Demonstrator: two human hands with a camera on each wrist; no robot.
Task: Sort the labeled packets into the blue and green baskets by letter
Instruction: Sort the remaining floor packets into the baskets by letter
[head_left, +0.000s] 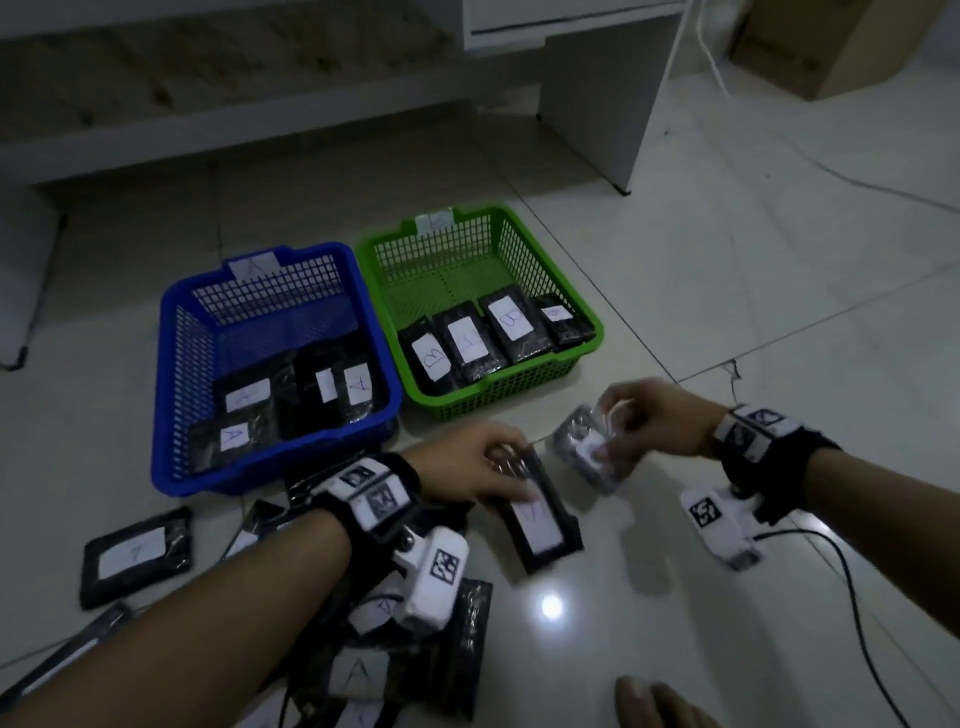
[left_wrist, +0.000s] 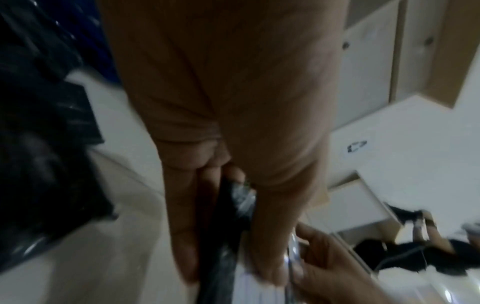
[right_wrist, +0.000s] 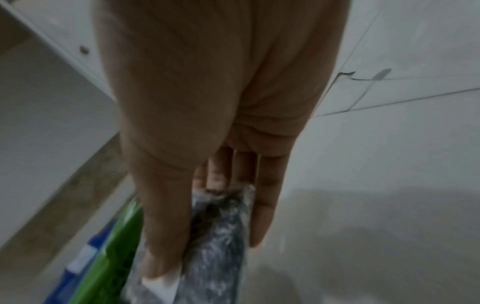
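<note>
My left hand (head_left: 488, 467) grips one end of a black packet (head_left: 537, 519) with a white label, held above the floor; the left wrist view shows that packet (left_wrist: 223, 236) pinched between fingers and thumb. My right hand (head_left: 644, 415) holds a second, blurred packet (head_left: 589, 452) just in front of the green basket (head_left: 582, 306); its grey wrapping (right_wrist: 221, 246) lies between thumb and fingers in the right wrist view. The blue basket (head_left: 171, 374), tagged A, holds several packets. The green basket holds several B packets.
A pile of loose labeled packets (head_left: 137, 556) lies on the tiled floor at the lower left, under my left forearm. White furniture (head_left: 592, 104) stands behind the baskets. A black cable (head_left: 857, 623) runs along the floor at the right. A cardboard box (head_left: 821, 47) sits far right.
</note>
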